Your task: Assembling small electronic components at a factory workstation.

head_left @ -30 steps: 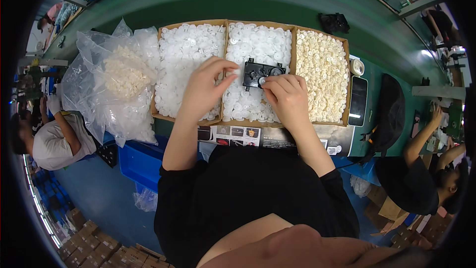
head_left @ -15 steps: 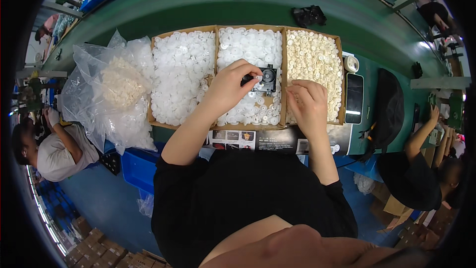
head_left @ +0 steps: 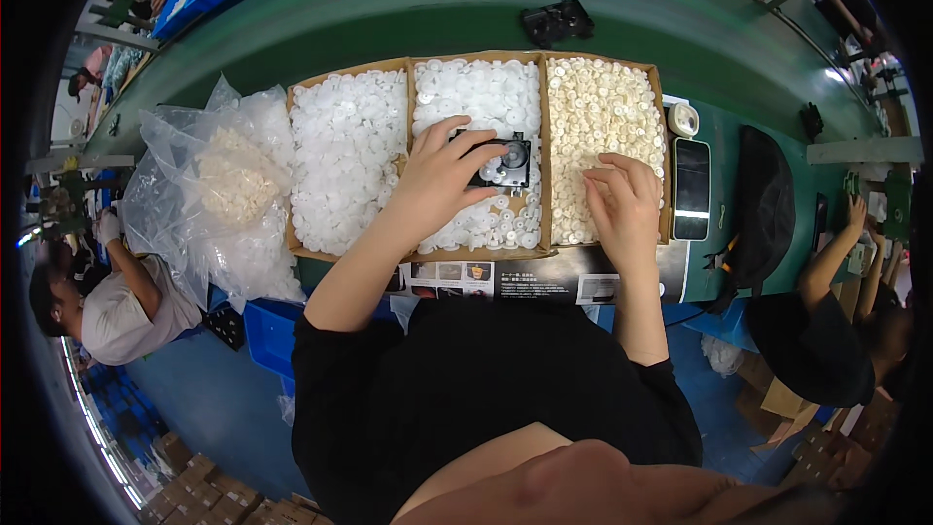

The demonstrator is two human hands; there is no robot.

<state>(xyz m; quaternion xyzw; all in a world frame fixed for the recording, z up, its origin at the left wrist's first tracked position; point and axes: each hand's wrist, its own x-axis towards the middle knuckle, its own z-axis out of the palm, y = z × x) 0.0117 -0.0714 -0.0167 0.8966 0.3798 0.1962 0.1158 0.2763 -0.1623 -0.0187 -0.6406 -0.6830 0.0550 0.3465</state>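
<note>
My left hand (head_left: 439, 180) lies over a black plastic mechanism (head_left: 518, 163), which rests on white plastic gears (head_left: 476, 87) in the middle compartment. Its fingers are spread across the mechanism's left side, with the thumb apart below. A small white gear (head_left: 493, 173) shows on the mechanism, close to my fingertips. Over the right compartment of cream-coloured gears (head_left: 593, 97), my right hand (head_left: 627, 204) is held with thumb and forefinger close together. Whatever may be between those fingertips is too small to make out.
More white gears fill the left compartment (head_left: 350, 156). Beside it sits a clear plastic bag (head_left: 243, 175) of parts. A tape roll (head_left: 683, 120), phone (head_left: 692, 190) and black bag (head_left: 763, 214) lie to the right. Another black mechanism (head_left: 557, 22) rests on the green belt (head_left: 408, 15).
My left fingers have gone from a pinch at the mechanism to spread over it. My right hand has shifted slightly right. The far black mechanism has moved left along the belt.
</note>
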